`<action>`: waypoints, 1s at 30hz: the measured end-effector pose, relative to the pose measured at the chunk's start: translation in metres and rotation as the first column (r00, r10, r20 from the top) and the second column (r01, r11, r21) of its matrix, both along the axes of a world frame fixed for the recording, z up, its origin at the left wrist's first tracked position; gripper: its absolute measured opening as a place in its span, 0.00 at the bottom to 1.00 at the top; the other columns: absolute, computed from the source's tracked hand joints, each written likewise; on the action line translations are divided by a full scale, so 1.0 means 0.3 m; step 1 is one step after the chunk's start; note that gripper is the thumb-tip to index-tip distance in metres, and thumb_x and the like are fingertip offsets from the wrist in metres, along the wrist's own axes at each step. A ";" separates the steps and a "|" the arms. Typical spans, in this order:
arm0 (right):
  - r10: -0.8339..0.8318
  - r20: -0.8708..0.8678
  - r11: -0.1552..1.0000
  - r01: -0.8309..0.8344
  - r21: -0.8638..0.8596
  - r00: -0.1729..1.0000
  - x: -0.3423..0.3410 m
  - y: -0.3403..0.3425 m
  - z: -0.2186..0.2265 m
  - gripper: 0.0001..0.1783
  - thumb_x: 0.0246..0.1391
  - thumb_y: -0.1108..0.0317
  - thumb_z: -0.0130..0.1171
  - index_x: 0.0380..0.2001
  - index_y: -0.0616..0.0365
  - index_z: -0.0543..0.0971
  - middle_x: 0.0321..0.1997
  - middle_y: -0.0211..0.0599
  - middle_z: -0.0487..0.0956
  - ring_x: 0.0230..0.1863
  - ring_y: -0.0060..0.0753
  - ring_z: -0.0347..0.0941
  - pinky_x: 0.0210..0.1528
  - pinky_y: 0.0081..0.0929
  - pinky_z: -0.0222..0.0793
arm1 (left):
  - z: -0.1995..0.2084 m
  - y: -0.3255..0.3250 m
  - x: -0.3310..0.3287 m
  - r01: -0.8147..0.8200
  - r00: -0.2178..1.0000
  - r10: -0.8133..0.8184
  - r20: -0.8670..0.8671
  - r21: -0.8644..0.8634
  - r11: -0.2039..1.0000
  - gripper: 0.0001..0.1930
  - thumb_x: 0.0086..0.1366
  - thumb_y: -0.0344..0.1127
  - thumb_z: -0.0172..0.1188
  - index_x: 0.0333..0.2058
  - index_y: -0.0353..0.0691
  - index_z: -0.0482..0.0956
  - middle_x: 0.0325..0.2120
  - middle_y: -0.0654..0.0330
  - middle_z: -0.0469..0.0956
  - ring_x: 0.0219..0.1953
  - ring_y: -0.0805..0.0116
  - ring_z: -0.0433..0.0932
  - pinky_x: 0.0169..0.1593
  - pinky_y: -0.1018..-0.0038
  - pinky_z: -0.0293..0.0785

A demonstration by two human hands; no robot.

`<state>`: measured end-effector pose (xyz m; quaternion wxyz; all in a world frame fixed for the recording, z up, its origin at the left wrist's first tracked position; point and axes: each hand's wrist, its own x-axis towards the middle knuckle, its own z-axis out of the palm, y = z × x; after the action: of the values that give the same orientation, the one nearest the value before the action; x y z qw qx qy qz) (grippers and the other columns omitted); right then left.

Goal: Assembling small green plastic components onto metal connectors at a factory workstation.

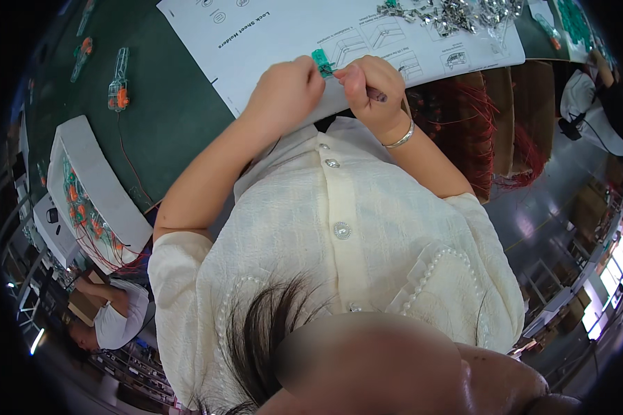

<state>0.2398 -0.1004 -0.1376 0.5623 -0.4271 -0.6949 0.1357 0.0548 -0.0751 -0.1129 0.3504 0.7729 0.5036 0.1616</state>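
Above the white paper sheet (284, 41), my left hand (287, 90) is closed around a small clear green plastic part (320, 59), whose upper end sticks out past the fingers. My right hand (375, 90), a bracelet on its wrist, grips a slim dark rod-like tool (376, 95). The tool's one end shows past the back of the fist, while its other end points at the green part. Fingers hide where the two meet, so I cannot tell whether they touch. A heap of small shiny metal pieces (457, 15) lies on the paper, beyond my right hand.
Clear plastic parts with orange pieces (120, 97) lie on the green table (152, 41) at left. A white foam tray (73, 142) holds several more with red wires. Cardboard boxes of red wires (481, 131) stand at right. Green parts (573, 24) lie far right. Other people work nearby.
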 end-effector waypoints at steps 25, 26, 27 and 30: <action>0.018 -0.020 0.998 -0.019 -0.052 1.000 0.002 -0.026 0.024 0.12 0.59 0.75 0.54 0.21 0.61 0.79 0.21 0.36 0.79 0.23 0.41 0.73 0.28 0.35 0.66 | 0.019 -0.018 -0.015 0.020 1.000 -0.022 0.001 0.464 0.885 0.22 0.53 0.38 0.73 0.45 0.38 0.79 0.46 0.56 0.77 0.47 0.54 0.74 0.46 0.60 0.68; 0.015 -0.017 0.997 -0.017 -0.076 1.000 0.000 -0.022 0.032 0.13 0.59 0.75 0.54 0.21 0.61 0.79 0.20 0.36 0.78 0.23 0.41 0.73 0.28 0.35 0.65 | -0.003 -0.020 -0.010 -0.051 0.995 0.000 0.104 0.487 0.872 0.19 0.53 0.36 0.73 0.43 0.39 0.79 0.44 0.57 0.78 0.46 0.54 0.75 0.46 0.60 0.68; 0.003 -0.036 0.997 -0.006 -0.076 0.999 -0.005 -0.015 0.038 0.14 0.61 0.75 0.53 0.20 0.62 0.79 0.19 0.37 0.77 0.22 0.40 0.72 0.27 0.34 0.64 | -0.013 -0.025 -0.005 -0.054 0.991 -0.010 0.133 0.465 0.884 0.16 0.54 0.33 0.73 0.40 0.40 0.79 0.43 0.59 0.79 0.45 0.56 0.75 0.47 0.60 0.67; 0.004 -0.119 0.968 -0.034 -0.250 0.993 0.026 -0.034 0.057 0.15 0.62 0.75 0.52 0.20 0.63 0.78 0.19 0.39 0.77 0.21 0.37 0.72 0.26 0.32 0.63 | -0.043 -0.042 -0.008 0.032 0.982 -0.131 0.135 0.565 0.825 0.13 0.55 0.31 0.70 0.38 0.41 0.78 0.39 0.60 0.78 0.43 0.56 0.75 0.46 0.61 0.67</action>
<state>0.2476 -0.1105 -0.1205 0.5423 -0.4796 -0.6417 0.2532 0.0525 -0.0876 -0.1259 0.1562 0.8460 0.3692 0.3516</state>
